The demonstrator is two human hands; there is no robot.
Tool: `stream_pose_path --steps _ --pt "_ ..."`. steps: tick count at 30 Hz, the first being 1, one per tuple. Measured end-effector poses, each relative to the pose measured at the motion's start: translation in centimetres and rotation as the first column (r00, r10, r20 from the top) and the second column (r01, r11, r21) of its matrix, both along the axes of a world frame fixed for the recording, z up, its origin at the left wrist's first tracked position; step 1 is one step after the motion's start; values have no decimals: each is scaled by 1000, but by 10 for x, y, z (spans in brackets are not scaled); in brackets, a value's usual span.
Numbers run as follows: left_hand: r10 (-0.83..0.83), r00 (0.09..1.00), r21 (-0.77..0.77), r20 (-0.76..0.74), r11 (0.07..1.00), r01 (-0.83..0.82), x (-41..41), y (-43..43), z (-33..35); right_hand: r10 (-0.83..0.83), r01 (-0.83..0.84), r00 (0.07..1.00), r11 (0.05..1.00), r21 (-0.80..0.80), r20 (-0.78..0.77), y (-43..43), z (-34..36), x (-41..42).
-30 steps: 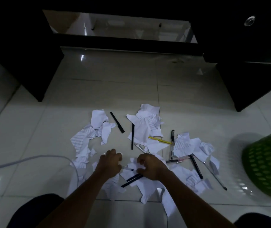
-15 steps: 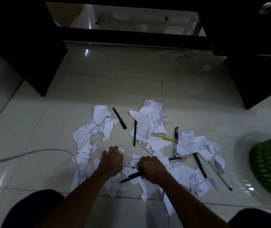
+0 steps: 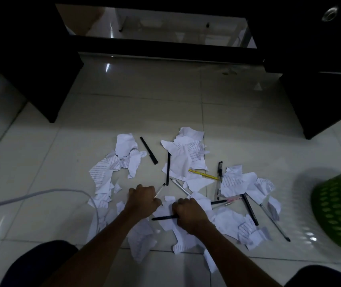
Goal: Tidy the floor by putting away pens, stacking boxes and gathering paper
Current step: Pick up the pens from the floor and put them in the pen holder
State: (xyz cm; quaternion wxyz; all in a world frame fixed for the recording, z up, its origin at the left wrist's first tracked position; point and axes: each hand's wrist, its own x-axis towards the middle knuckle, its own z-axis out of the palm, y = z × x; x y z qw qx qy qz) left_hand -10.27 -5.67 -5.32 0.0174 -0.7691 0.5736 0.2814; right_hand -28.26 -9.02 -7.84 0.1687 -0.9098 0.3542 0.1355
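Head view: left grip [image 3: 142,200] is clenching a white pen [image 3: 159,190]; right grip [image 3: 188,214] is grasping a black pen [image 3: 163,218] over torn paper [image 3: 226,221]; more pens [image 3: 148,150] are lying scattered among the paper across the floor [image 3: 144,112], near a green basket [image 3: 339,212].

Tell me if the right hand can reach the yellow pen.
Probably yes: the slim yellow pen lies uncovered ahead of the right hand, though it grips a black pen.

About eleven pens [image 3: 148,150], one basket [image 3: 339,210]
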Motion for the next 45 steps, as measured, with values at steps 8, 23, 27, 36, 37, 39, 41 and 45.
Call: stream_pose_path --steps 8,23,27,36,37,39,41,45 --pt "281 952 8 -125 959 -282 9 -8 21 -73 72 991 997 16 109 3 29 7" --pt "522 704 -91 -481 769 -632 33 -27 110 -640 497 674 762 415 368 4 103 2" --pt "521 683 -54 -512 774 -631 28 -20 118 -741 567 607 656 498 286 3 109 -5" --pt "522 724 -36 -451 800 -599 17 -29 123 -866 722 469 488 490 171 -18 115 -25" --pt "519 736 -39 -435 805 -591 18 -32 122 -878 742 451 469 479 162 -22 116 -27" --pt "525 756 -47 -392 809 -586 22 -40 119 -891 772 429 446 452 145 -31 119 -30" --pt "545 755 -55 -364 797 -602 24 -50 116 -893 792 430 444 419 133 -41 120 -36" --pt "572 748 -38 -336 785 -618 29 -68 100 -895 836 441 436 332 63 -62 113 -49"
